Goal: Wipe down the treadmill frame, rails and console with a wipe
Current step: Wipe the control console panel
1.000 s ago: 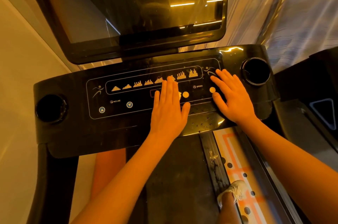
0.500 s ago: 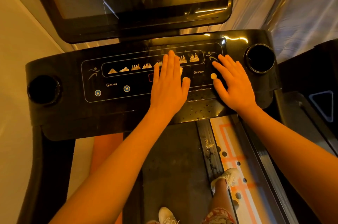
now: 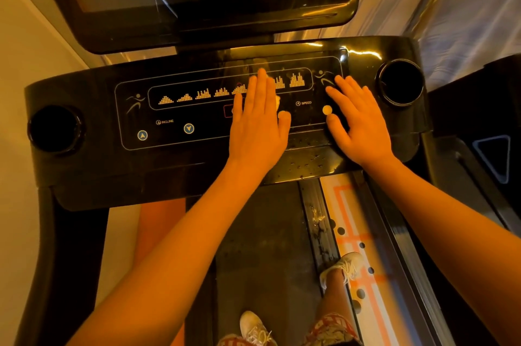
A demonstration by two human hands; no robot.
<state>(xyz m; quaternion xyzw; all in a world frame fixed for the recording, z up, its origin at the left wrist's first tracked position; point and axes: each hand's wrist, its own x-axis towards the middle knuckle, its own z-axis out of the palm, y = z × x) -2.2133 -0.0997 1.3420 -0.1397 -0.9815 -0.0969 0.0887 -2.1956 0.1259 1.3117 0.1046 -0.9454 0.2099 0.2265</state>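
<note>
1. Left hand (image 3: 258,131) flat, fingers spread, pressing wipe (image 3: 277,99) on console (image 3: 180,153) centre; barely moved since earlier frame.
2. Right hand (image 3: 359,125) open, flat beside cup holder (image 3: 401,81), unchanged.

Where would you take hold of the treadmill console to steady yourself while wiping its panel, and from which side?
Grip the console's near lip, coming from the standing side with fingers under and thumb on top. That edge is thick, rounded and overhangs the belt with open space below. The top is probably a poor hold: it is flat and glossy, with droplets on it.
</note>
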